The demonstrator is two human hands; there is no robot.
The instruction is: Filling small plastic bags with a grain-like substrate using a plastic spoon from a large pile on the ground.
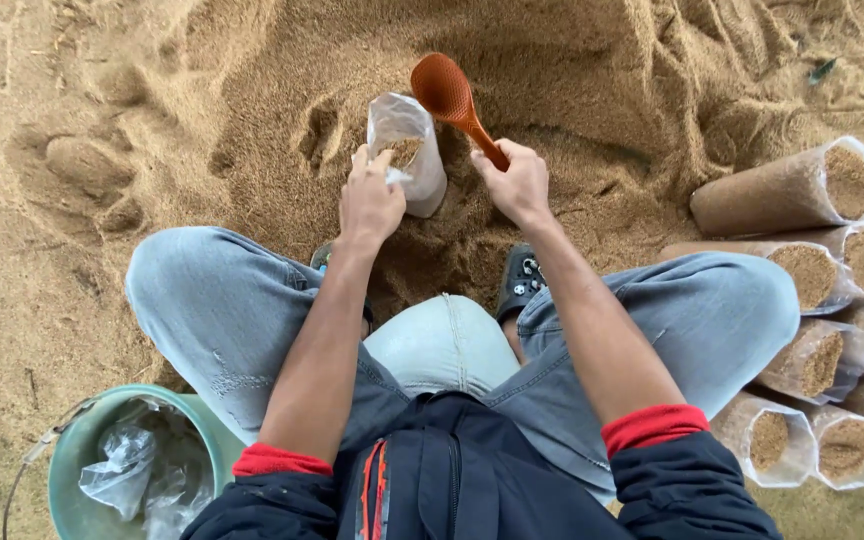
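Observation:
My left hand [369, 197] grips the open rim of a clear plastic bag [410, 150] that stands on a heap of tan sawdust [252, 90]. A little sawdust lies inside the bag. My right hand [520, 183] holds the handle of an orange-brown plastic ladle [449, 95]. Its bowl is raised just right of the bag's mouth. I squat with both knees in pale blue jeans [222, 310] spread wide, and a dark shoe [520, 282] shows under my right forearm.
Several filled clear bags of sawdust [790, 192] lie stacked on their sides at the right. A green bucket [72, 470] holding crumpled empty plastic bags sits at the lower left. Sawdust covers the ground all around.

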